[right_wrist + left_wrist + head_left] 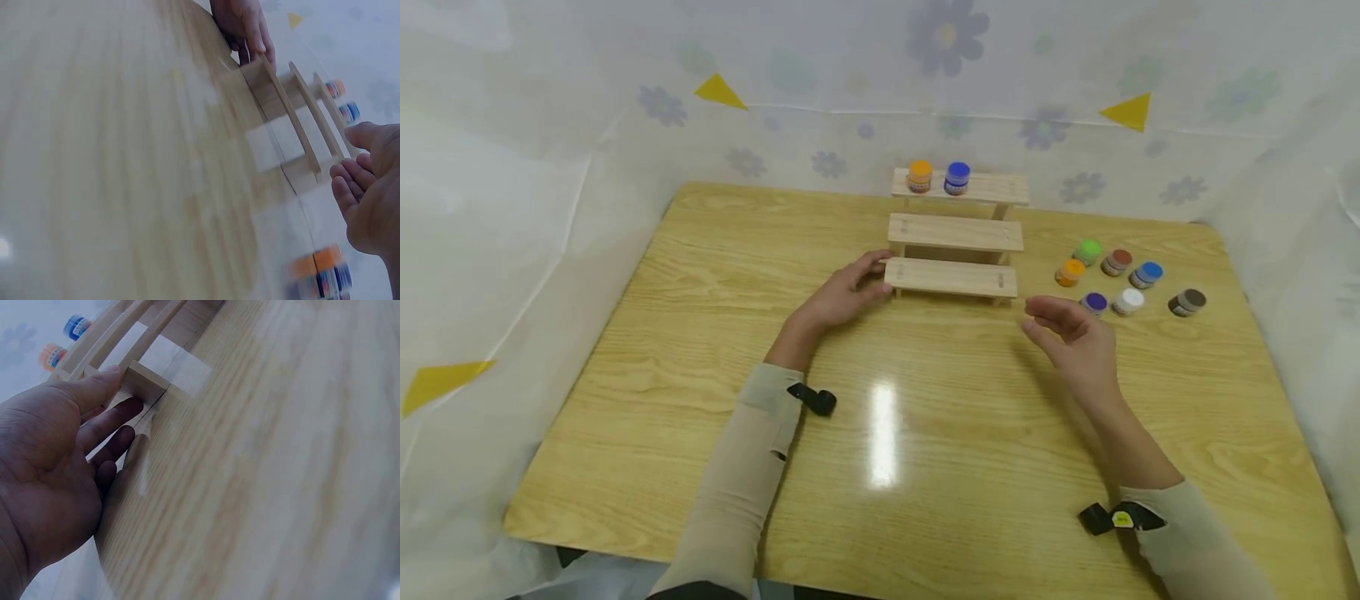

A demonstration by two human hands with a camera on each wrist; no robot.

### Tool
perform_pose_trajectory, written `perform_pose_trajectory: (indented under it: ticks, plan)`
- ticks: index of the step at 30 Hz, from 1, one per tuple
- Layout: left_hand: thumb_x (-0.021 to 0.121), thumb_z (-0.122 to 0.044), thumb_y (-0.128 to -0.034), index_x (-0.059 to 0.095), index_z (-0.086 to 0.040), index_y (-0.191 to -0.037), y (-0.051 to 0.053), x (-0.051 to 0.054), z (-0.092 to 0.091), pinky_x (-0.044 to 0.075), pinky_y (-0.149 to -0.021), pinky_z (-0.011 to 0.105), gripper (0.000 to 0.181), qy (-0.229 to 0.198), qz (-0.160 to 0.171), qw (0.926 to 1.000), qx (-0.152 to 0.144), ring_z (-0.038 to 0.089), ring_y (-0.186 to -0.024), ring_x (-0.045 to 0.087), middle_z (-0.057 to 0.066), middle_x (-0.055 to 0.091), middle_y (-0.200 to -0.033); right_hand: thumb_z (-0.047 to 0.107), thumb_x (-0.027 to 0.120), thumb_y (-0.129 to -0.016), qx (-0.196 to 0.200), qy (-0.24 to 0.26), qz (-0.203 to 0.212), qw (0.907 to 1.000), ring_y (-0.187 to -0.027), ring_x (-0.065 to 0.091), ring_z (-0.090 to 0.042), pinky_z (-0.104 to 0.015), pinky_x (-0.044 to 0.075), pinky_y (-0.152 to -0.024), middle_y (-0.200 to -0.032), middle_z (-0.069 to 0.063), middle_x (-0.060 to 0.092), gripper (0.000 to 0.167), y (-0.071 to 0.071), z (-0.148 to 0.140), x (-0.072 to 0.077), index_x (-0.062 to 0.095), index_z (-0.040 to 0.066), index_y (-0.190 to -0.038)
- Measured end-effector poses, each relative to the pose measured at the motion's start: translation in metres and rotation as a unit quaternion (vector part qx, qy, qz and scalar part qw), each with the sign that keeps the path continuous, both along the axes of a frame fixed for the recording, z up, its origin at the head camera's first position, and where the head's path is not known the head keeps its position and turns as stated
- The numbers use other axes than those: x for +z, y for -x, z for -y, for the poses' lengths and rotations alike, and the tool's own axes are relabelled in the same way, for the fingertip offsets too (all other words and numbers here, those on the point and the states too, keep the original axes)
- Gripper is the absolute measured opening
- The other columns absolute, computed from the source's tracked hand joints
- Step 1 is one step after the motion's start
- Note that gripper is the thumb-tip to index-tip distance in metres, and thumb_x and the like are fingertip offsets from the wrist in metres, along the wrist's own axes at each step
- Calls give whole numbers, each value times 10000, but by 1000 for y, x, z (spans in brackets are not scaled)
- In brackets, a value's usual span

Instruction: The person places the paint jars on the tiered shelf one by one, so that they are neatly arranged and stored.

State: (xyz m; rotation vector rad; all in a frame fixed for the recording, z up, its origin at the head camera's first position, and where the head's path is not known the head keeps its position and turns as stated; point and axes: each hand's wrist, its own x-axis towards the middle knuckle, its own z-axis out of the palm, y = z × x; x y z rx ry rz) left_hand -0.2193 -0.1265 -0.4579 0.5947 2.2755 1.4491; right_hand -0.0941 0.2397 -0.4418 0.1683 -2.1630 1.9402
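A three-tier wooden stand (951, 277) is at the back middle of the table. On its top tier stand an orange-lidded jar (920, 177) and a blue-lidded jar (957, 178). My left hand (838, 300) touches the left end of the lowest tier; the left wrist view shows the thumb and fingers (100, 387) at that end. To the right of the stand my right hand (1078, 346) hovers over the table with bent, parted fingers and nothing between them. The right wrist view shows this hand (375, 187) beyond the stand's right end.
Several lidded jars stand right of the stand: green (1087, 252), orange (1070, 272), brown-red (1117, 262), blue (1146, 275), purple (1094, 303), white (1128, 302) and dark (1187, 302). A flowered curtain (850, 50) rises behind the wooden table (700, 350).
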Motion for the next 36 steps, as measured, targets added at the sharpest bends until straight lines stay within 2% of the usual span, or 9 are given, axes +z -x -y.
perform_pose_trajectory:
  ticks: [5,10,14,17,20,25,27,29,36]
  plan:
    - [595,-369,-1096,344,-293,-1657,-1,1,-1,337,-1227,489,620,114,-58,9999,35,264,-1489,422,106,473,-1586,-69,788,-914,-498,395,152,9979,-1015,732,-211,-196,578,-874,-1164,-194,750,360,-9,-30,-2,661,-183,-1231]
    - [599,-358,-1096,353,-303,-1651,0,3,1,338,-1226,482,609,112,-93,9999,32,265,-1470,450,100,489,-1579,-104,802,-880,-1162,793,327,9895,-962,740,-163,-185,582,-839,-1127,-155,770,383,-12,-63,-2,659,-195,-1224]
    - [601,-328,-1099,351,-269,-1655,-1,3,1,350,-1218,466,612,42,-44,10000,13,259,-1431,495,87,518,-1558,-98,823,-858,-1765,1009,478,9780,-972,733,-174,-174,580,-828,-1087,-118,776,392,-15,-90,1,683,-172,-1217]
    - [601,-311,-1101,352,-253,-1655,-1,3,0,353,-1215,463,611,7,-3,10000,19,259,-1422,505,89,524,-1554,-100,832,-844,-2128,1300,425,9675,-969,737,-179,-181,583,-820,-1057,-104,780,401,-18,-111,4,690,-173,-1212]
    - [604,-312,-1100,352,-244,-1656,-1,2,-1,345,-1220,472,614,-15,11,10000,-4,272,-1432,497,104,520,-1560,-90,837,-842,-2455,1304,291,9602,-935,746,-160,-173,584,-790,-1036,-93,787,396,-21,-130,5,701,-169,-1205]
    - [608,-331,-1095,344,-244,-1659,-1,-1,-2,324,-1234,474,629,-5,15,10000,-52,274,-1448,485,98,517,-1572,-71,878,-804,-3016,1531,300,9406,-892,751,-160,-163,587,-738,-992,-91,795,398,-26,-156,0,734,-142,-1168]
    - [611,-338,-1093,352,-265,-1655,-1,-1,-2,324,-1234,473,623,24,1,10000,-5,263,-1450,480,86,518,-1568,-73,902,-771,-3147,1816,350,9310,-894,755,-170,-178,593,-742,-985,-101,795,425,-25,-165,-2,740,-135,-1159]
    - [609,-336,-1094,358,-281,-1650,-1,0,-1,330,-1229,480,612,38,-3,10000,39,261,-1449,476,86,515,-1564,-71,914,-755,-3212,1936,393,9262,-897,758,-169,-185,595,-755,-992,-102,793,443,-22,-172,-6,742,-127,-1159]
    - [607,-327,-1096,362,-290,-1646,0,0,-1,324,-1231,480,603,83,-6,10000,30,263,-1454,466,94,510,-1563,-154,858,-770,-3178,1995,365,9262,-886,758,-174,-193,597,-771,-988,-107,782,430,-9,-189,-17,725,-139,-1178]
